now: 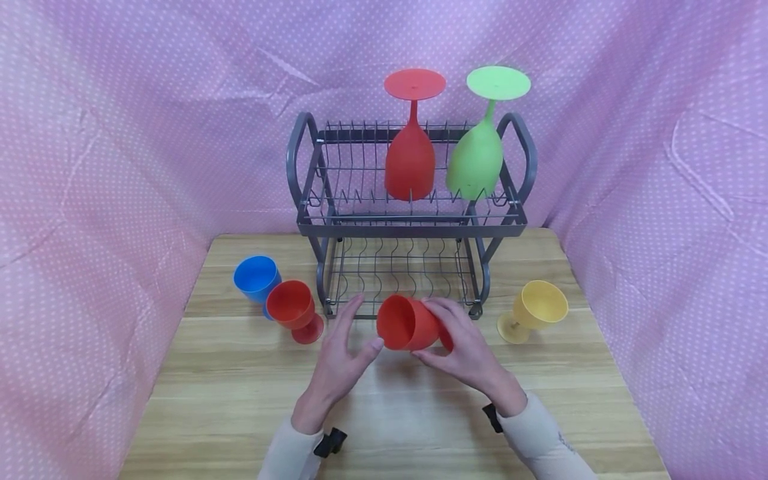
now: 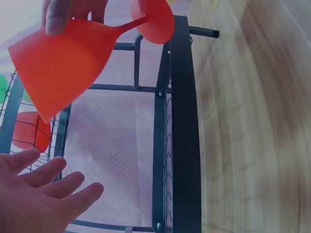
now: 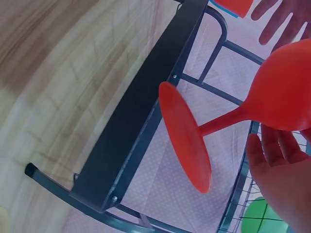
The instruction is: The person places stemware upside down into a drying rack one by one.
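We note the left-hand grip (image 1: pixel 339 363) spread wide, holding nothing; right of it, the red plastic stemmed goblet (image 1: pixel 414 324), tilted sideways above the wood-grained desk (image 1: pixel 396 427), mouth leftward; then the right-hand grip (image 1: pixel 467 347), partly closed around its bowl.

Six goblets (image 1: pixel 423 327) (three red, one blue, one yellow, one green); one dish rack (image 1: pixel 414 231).

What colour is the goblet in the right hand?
Red; the goblet shows best in the right wrist view.

Left hand (image 2: pixel 30 204) near red goblet (image 2: pixel 68 65), seemingly just apart.
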{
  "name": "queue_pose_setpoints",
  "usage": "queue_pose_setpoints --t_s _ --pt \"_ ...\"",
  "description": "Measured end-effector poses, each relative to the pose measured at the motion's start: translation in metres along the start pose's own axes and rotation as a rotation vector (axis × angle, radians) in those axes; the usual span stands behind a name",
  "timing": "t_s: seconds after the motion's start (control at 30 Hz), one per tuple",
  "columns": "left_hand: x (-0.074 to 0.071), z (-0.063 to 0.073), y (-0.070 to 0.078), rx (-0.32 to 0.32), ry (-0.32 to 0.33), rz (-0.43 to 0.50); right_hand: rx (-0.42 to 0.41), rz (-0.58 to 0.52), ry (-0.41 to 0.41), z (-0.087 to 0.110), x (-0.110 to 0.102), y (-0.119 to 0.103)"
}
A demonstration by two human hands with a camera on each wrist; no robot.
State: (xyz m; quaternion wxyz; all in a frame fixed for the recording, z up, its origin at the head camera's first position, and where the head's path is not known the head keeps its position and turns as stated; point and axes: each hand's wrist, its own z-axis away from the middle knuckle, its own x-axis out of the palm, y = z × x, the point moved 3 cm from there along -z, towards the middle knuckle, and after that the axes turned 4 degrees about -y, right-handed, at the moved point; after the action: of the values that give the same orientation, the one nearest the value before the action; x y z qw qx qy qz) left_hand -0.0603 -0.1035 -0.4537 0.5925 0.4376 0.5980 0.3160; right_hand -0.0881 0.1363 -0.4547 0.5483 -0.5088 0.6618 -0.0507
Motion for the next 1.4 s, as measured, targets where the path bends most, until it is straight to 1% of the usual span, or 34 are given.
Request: queue_pose_setpoints --t_s 0.17,0.4,0.6,0.73,0.87,1.1,1.33,1.4 --pt "0.002 -0.003 0.006 -0.008 -0.03 0.0 -0.078 0.123 -0.004 -0.002 -0.002 -0.006" --pt "0.005 -0.006 0.011 0.074 -0.064 -0.039 -0.127 0.256 -0.022 -0.007 -0.003 -0.014" --pt "0.007 -0.008 0.014 0.111 -0.082 -0.062 -0.144 0.332 -0.04 -0.009 -0.002 -0.018" --pt "0.008 -0.009 0.015 0.126 -0.092 -0.064 -0.146 0.366 -0.05 -0.01 -0.001 -0.02" --pt "0.009 -0.009 0.014 0.12 -0.104 -0.069 -0.148 0.389 -0.062 -0.011 -0.001 -0.022" --pt "0.009 -0.01 0.011 0.139 -0.122 0.001 -0.168 0.407 -0.066 -0.012 -0.002 -0.024" --pt "0.009 -0.01 0.01 0.153 -0.112 0.006 -0.157 0.41 -0.079 -0.012 -0.002 -0.026" --pt "0.009 -0.01 0.01 0.161 -0.102 0.026 -0.158 0.409 -0.078 -0.012 -0.002 -0.026"
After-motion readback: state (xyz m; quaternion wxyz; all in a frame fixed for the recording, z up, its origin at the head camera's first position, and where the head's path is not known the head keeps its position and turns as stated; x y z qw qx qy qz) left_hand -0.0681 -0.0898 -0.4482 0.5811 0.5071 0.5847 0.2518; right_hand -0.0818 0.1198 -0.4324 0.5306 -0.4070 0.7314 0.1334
